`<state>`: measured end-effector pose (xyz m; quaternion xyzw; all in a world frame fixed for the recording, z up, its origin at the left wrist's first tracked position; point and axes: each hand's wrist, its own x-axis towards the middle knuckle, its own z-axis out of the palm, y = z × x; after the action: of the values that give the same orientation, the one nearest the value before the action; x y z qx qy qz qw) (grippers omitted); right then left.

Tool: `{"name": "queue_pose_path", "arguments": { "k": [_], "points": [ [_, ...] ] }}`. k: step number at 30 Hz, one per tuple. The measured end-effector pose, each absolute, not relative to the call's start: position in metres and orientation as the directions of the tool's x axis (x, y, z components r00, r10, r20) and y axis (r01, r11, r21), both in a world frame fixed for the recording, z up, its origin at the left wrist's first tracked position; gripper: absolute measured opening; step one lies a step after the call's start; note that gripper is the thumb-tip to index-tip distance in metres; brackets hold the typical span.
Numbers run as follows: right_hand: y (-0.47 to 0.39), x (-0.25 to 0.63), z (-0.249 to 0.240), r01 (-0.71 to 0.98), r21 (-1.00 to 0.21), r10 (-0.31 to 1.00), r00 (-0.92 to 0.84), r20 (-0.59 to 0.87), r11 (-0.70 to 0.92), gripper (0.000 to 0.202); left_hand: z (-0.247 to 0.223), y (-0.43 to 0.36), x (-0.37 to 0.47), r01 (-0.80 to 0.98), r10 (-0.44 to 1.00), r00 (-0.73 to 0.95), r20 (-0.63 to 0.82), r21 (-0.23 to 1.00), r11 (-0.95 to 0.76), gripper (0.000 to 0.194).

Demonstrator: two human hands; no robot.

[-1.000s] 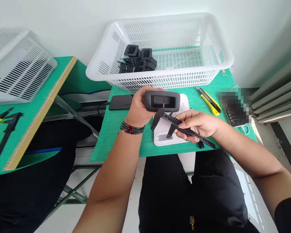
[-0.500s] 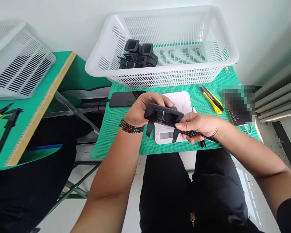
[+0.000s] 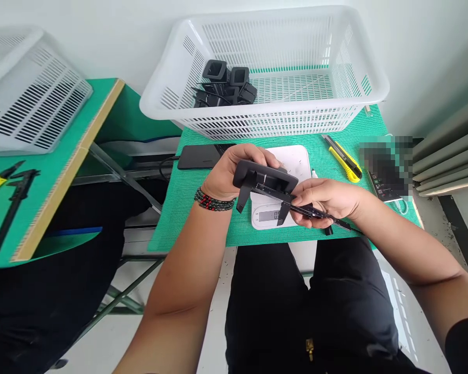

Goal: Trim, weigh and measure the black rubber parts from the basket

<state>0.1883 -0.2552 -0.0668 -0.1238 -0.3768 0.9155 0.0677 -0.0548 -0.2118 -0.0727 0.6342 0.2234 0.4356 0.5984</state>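
Observation:
My left hand (image 3: pixel 239 165), with a beaded bracelet at its wrist, grips a black plastic part (image 3: pixel 246 171) that has a rounded rectangular flange. In my right hand (image 3: pixel 320 201) is a black caliper (image 3: pixel 310 209), its beam slanting down to the right. The caliper's inside jaws lie at the part's opening, and its long jaws point down, spread apart. Just below both hands, a white digital scale (image 3: pixel 260 223) rests on the green mat, partly covered by them; its display is only partly readable. A dark pen-like item (image 3: pixel 328 230) shows under my right hand.
A white basket (image 3: pixel 265 117) at the back holds several black parts (image 3: pixel 228 85). A yellow utility knife (image 3: pixel 347 162) and a phone (image 3: pixel 388 179) lie at right, a black flat device (image 3: pixel 198 157) at left. On the neighbouring table are another caliper (image 3: pixel 13 208) and basket (image 3: pixel 35 119); a person sits there.
The caliper has turned slightly against the part, its scale now facing up more, and my right hand has slid a little to the right along it. The view has shifted slightly.

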Motion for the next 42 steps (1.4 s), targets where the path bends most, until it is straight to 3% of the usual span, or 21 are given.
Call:
{"name": "queue_pose_path", "arguments": {
  "k": [4, 10, 17, 22, 42],
  "points": [
    [-0.255, 0.19, -0.065, -0.053, -0.695, 0.222, -0.963, -0.155, -0.717, 0.024, -0.076, -0.211, -0.053, -0.331, 0.808, 0.494, 0.322, 0.929, -0.167, 0.045],
    [-0.254, 0.188, -0.07, 0.002, -0.766, 0.271, -0.935, -0.23, -0.642, 0.05, -0.075, -0.208, -0.057, -0.318, 0.837, 0.451, 0.311, 0.932, -0.175, 0.053],
    [-0.257, 0.185, -0.063, 0.046, -0.82, 0.324, -0.905, -0.277, -0.57, 0.062, -0.071, -0.208, -0.055, -0.337, 0.828, 0.474, 0.301, 0.93, -0.146, 0.054],
    [-0.258, 0.184, -0.061, 0.072, -0.827, 0.335, -0.892, -0.304, -0.557, 0.065, -0.073, -0.209, -0.056, -0.354, 0.82, 0.489, 0.297, 0.927, -0.124, 0.045],
    [-0.257, 0.182, -0.063, 0.105, -0.847, 0.338, -0.886, -0.318, -0.521, 0.064, -0.066, -0.216, -0.054, -0.3, 0.864, 0.418, 0.282, 0.94, -0.162, 0.054]
  ]
}}
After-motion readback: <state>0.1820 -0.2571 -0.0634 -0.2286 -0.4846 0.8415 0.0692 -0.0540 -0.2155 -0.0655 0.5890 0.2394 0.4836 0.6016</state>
